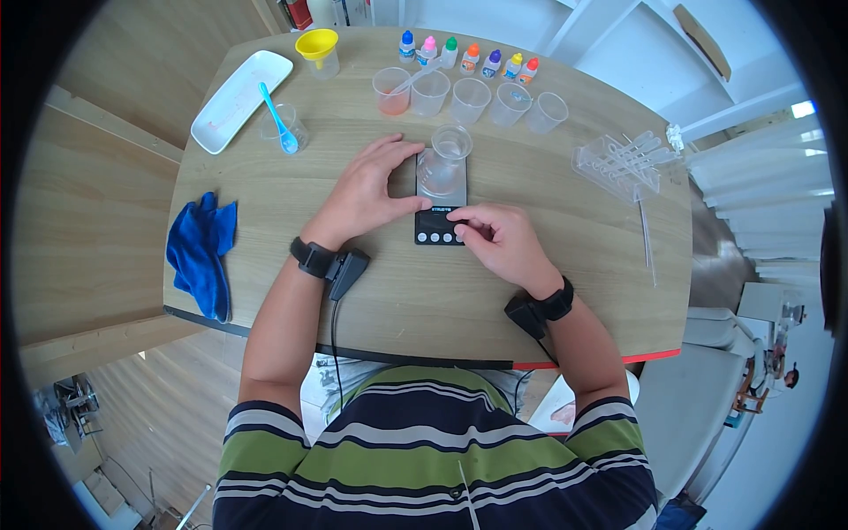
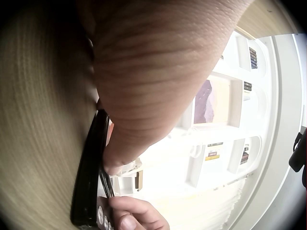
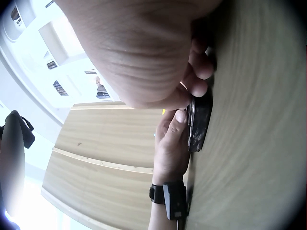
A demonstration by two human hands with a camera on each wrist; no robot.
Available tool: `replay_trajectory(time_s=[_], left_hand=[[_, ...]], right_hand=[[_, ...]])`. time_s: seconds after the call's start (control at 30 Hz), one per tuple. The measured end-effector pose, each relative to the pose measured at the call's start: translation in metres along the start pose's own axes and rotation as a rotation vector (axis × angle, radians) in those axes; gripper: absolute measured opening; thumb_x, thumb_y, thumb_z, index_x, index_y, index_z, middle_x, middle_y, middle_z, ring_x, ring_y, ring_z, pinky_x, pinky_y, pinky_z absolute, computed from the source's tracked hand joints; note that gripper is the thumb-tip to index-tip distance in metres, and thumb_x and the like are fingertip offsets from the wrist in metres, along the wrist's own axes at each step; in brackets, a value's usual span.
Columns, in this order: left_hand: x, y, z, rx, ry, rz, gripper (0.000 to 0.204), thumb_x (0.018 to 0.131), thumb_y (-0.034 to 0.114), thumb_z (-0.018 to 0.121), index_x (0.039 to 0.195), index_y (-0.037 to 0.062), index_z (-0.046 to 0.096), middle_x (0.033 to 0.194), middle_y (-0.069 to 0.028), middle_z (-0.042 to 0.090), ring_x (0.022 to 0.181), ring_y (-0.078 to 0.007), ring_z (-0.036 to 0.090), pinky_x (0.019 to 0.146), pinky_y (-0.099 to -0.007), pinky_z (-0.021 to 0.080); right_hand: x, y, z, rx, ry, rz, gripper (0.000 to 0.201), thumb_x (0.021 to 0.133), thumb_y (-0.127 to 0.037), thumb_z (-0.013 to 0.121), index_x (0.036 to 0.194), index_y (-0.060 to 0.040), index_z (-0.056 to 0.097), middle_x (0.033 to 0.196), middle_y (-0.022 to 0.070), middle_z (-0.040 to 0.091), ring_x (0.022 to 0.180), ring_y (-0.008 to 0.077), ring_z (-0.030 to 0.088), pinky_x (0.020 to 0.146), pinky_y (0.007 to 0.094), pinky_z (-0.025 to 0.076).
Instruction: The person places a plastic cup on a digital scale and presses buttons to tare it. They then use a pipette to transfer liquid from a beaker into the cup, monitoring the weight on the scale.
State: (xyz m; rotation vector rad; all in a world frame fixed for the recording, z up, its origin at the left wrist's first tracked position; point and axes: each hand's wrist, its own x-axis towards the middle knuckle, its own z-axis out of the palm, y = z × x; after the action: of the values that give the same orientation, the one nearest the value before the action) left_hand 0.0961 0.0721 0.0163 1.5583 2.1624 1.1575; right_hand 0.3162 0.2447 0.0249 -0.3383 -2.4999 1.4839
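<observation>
A small black digital scale [image 1: 427, 231] with round buttons lies at the middle of the table. On its plate stands a clear flask-shaped vessel [image 1: 439, 177] with a wide round mouth. My left hand [image 1: 369, 192] reaches round the scale's left side, thumb at the plate's front edge and fingers spread near the vessel. At the right side of the display, my right hand [image 1: 505, 243] has its fingers bent, with fingertips at the scale's edge. In the left wrist view the scale [image 2: 88, 177] shows from its side, and the right hand's fingers [image 2: 136, 211] touch it.
Behind stand several clear cups [image 1: 470, 101], one with pink liquid, and small dropper bottles [image 1: 472, 58]. At left are a white tray [image 1: 221, 124], a cup with a blue spoon [image 1: 281, 124], a yellow-topped cup [image 1: 318, 44] and a blue cloth [image 1: 201, 252]. Clear stirrers [image 1: 629, 163] lie right.
</observation>
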Motion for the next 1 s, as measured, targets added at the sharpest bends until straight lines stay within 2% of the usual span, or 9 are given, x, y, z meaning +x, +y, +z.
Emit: replay_trajectory(time_s=[0.03, 0.23, 0.33, 0.57, 0.63, 1.0], left_hand=[[0.0001, 0.001, -0.0009, 0.008, -0.018, -0.009, 0.083, 0.08, 0.033, 0.098, 0.15, 0.0011, 0.065, 0.156, -0.0247, 0.063, 0.156, -0.0392, 0.049, 0.128, -0.0495, 0.04], [0.0008, 0.0013, -0.0007, 0.0, -0.018, -0.008, 0.083, 0.08, 0.032, 0.098, 0.149, 0.0012, 0.065, 0.155, -0.0245, 0.063, 0.156, -0.0392, 0.049, 0.127, -0.0496, 0.04], [-0.0003, -0.0005, 0.0019, -0.008, 0.015, -0.001, 0.081, 0.079, 0.034, 0.096, 0.148, 0.0051, 0.066, 0.15, -0.0192, 0.068, 0.154, -0.0402, 0.051, 0.127, -0.0501, 0.04], [-0.0004, 0.0005, 0.001, -0.008, 0.016, 0.001, 0.08, 0.08, 0.034, 0.096, 0.148, 0.0053, 0.066, 0.15, -0.0194, 0.068, 0.154, -0.0408, 0.051, 0.127, -0.0503, 0.04], [-0.0006, 0.0006, 0.0013, -0.004, 0.021, 0.003, 0.08, 0.08, 0.034, 0.096, 0.148, 0.0053, 0.066, 0.15, -0.0193, 0.068, 0.153, -0.0408, 0.051, 0.127, -0.0503, 0.041], [-0.0007, -0.0015, 0.0018, 0.002, 0.025, 0.014, 0.081, 0.079, 0.034, 0.096, 0.149, 0.0054, 0.066, 0.15, -0.0192, 0.069, 0.153, -0.0408, 0.052, 0.127, -0.0502, 0.041]], right_hand=[[0.0001, -0.0002, -0.0002, -0.014, 0.0, -0.023, 0.019, 0.098, -0.003, 0.078, 0.116, -0.006, 0.083, 0.075, 0.0033, 0.067, 0.064, 0.0097, 0.056, 0.06, 0.03, 0.046], [0.0007, 0.0012, -0.004, -0.049, -0.05, -0.103, 0.017, 0.096, -0.002, 0.08, 0.112, -0.007, 0.085, 0.078, 0.0052, 0.065, 0.066, 0.0141, 0.057, 0.062, 0.0326, 0.046], [0.0008, 0.003, -0.0031, -0.046, -0.05, -0.103, 0.017, 0.096, -0.001, 0.079, 0.111, -0.0072, 0.085, 0.078, 0.005, 0.064, 0.066, 0.0135, 0.057, 0.061, 0.0326, 0.045], [0.0009, 0.0016, -0.0032, -0.038, -0.045, -0.081, 0.021, 0.095, 0.003, 0.077, 0.111, -0.0073, 0.085, 0.078, 0.0046, 0.064, 0.065, 0.0127, 0.055, 0.061, 0.0315, 0.045], [0.0012, -0.0001, -0.0036, -0.045, -0.04, -0.05, 0.019, 0.092, -0.001, 0.078, 0.106, -0.0098, 0.086, 0.081, 0.0078, 0.072, 0.066, 0.0179, 0.065, 0.062, 0.0334, 0.051], [0.0012, 0.0002, -0.0035, -0.046, -0.043, -0.049, 0.019, 0.092, 0.0, 0.078, 0.107, -0.0098, 0.085, 0.082, 0.0078, 0.072, 0.066, 0.0172, 0.065, 0.062, 0.0329, 0.051]])
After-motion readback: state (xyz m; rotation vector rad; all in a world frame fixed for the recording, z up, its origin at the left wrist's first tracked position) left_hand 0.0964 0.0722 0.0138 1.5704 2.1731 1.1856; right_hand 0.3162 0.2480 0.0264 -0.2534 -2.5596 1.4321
